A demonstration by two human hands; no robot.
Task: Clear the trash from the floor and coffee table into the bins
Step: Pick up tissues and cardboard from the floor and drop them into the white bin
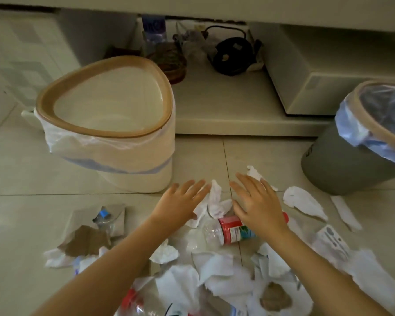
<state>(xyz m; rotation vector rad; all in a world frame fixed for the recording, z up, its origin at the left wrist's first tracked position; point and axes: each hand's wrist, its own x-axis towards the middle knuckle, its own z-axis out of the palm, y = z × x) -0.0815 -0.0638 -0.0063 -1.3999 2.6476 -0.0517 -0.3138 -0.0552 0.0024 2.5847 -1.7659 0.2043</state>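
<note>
Both hands are empty, fingers spread: left hand [179, 199], right hand [258, 201]. I'd scoop the crumpled tissue [216, 200] between them, then dump it in the white bin [110, 124] at 10 o'clock.

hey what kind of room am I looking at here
Most likely a home living room: a tiled floor, a low white cabinet with an open shelf holding a black kettle, and two lined bins, white and grey, beside scattered tissues and bottles.

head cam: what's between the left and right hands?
In the head view, a crumpled white tissue stands in the gap between the left hand and the right hand, with bare floor tile behind it. Both hands are open, holding nothing.
</note>
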